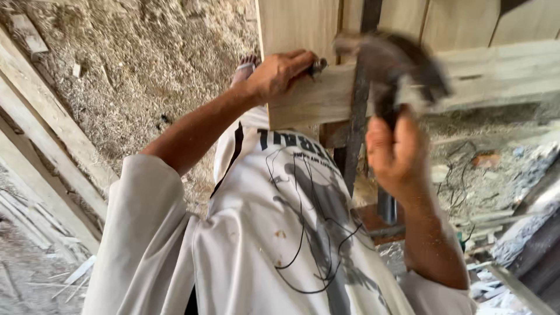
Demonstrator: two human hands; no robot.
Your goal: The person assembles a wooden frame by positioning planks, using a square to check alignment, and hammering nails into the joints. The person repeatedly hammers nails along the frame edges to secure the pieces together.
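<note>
- Head view: my left hand pinches a nail against the wooden board.
- My right hand, fist closed on the hammer, sits right of the nail; blurred head level with it.

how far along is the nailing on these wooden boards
Looks done: the pale horizontal wooden board already lies across the upright planks. In hand: the left hand pinches a small dark nail against that board, while the right hand grips a motion-blurred dark metal claw hammer raised beside it. Left: the nail seems barely started; whether other nails are in cannot be told.
</note>
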